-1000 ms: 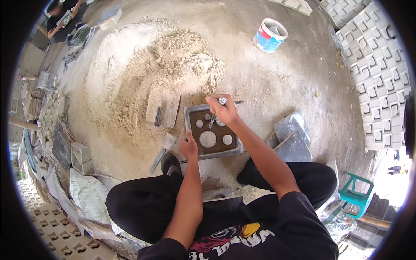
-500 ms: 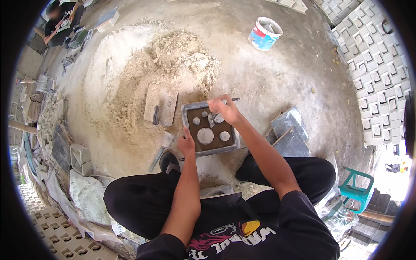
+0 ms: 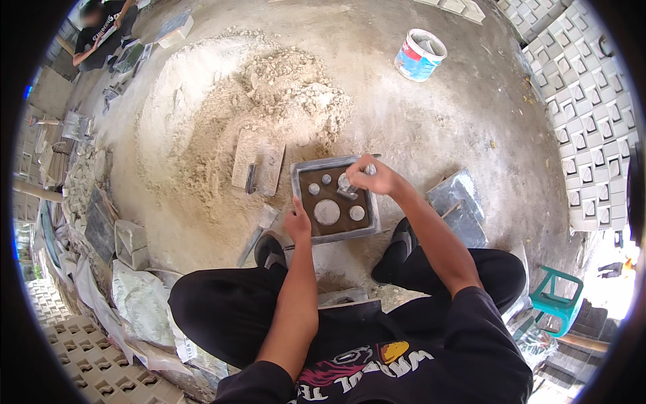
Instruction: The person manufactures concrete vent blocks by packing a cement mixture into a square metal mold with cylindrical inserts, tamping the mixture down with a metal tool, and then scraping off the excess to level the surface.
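A square grey mould frame (image 3: pixel 342 236) lies on the floor between my feet. Inside it is a dark, smooth filling (image 3: pixel 311 217) with several pale round pieces, the largest a disc (image 3: pixel 327 212) near the middle. My left hand (image 3: pixel 297 223) is closed on the frame's left side, thumb up along the rim. Over the far right part of the mould, my right hand (image 3: pixel 374 177) grips a small trowel (image 3: pixel 347 193). Its metal blade angles down to the filling between the round pieces, partly covering the far right one. Most of the handle is hidden by my fingers.
Left of the mould lies a dusty board with a handle (image 3: pixel 272 165), before a heap of sandy powder (image 3: pixel 282 94). A bucket (image 3: pixel 420 55) stands far right. Flat dark plates (image 3: pixel 461 209) and a green stool (image 3: pixel 557 299) are at right. Another person (image 3: pixel 101 34) sits far left.
The whole view has shifted slightly. My right hand has moved a little right and nearer with the trowel, whose blade now lies at a different slant. My left hand stays on the frame.
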`<move>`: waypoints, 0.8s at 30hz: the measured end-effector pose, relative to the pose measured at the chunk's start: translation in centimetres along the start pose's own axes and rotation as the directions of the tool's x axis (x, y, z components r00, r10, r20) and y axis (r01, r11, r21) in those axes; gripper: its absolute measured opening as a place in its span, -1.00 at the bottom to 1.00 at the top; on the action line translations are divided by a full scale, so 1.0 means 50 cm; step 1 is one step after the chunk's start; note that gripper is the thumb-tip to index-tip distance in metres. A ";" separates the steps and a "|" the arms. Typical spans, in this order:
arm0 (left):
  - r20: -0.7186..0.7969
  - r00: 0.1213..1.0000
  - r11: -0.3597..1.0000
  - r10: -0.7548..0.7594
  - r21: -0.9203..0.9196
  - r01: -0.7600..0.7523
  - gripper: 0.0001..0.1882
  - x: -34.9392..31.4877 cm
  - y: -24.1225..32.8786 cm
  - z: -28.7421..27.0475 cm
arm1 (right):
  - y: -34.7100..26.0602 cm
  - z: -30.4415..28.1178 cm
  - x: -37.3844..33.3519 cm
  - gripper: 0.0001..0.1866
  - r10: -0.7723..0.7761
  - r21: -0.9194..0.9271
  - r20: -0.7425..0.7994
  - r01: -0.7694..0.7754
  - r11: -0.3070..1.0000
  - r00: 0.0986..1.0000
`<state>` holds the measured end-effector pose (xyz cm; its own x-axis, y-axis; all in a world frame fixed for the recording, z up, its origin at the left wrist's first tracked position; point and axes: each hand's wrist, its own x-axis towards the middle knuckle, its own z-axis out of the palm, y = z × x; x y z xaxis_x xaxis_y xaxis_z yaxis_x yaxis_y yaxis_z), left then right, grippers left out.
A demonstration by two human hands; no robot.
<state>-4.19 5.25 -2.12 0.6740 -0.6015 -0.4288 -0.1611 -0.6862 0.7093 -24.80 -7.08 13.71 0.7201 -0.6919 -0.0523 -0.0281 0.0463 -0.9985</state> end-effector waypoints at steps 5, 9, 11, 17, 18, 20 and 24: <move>0.023 0.999 0.998 -0.037 0.058 0.036 -0.11 0.003 -0.006 0.003 | -0.030 -0.009 -0.007 -0.87 0.041 -0.218 0.243 0.013 0.976 0.969; -0.008 1.000 0.998 0.011 0.054 -0.010 -0.12 -0.011 0.004 0.004 | -0.065 0.020 -0.047 -0.85 -0.135 -0.175 0.105 0.152 0.973 0.985; 0.035 0.999 0.998 0.020 0.067 -0.023 -0.12 -0.012 -0.024 0.002 | -0.025 0.026 -0.067 -0.85 -0.099 -0.310 0.081 0.119 0.943 0.992; 0.003 0.983 0.979 0.182 -0.089 -0.181 -0.38 0.003 0.010 0.010 | -0.037 -0.036 -0.083 -0.78 0.122 -0.215 -0.081 -0.137 0.967 0.989; -0.023 0.977 0.970 0.214 -0.112 -0.215 -0.44 0.002 0.015 -0.002 | -0.046 -0.024 -0.079 -0.76 0.130 -0.231 -0.153 -0.163 0.959 0.980; -0.052 0.934 0.935 0.354 -0.018 -0.355 -0.53 0.022 0.020 -0.019 | -0.060 0.011 -0.073 -0.61 0.070 -0.206 -0.301 -0.137 0.969 0.951; -0.106 0.801 0.803 0.590 0.183 -0.567 -0.57 0.014 0.039 -0.068 | -0.126 0.051 -0.040 -0.48 0.078 -0.058 -0.426 -0.114 0.992 0.901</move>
<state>-1.60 4.86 0.86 0.5209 -0.8431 0.1340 -0.6435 -0.2847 0.7105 -24.31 -4.17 20.13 0.3519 -0.9268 -0.1314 -0.1501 0.0827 -0.9852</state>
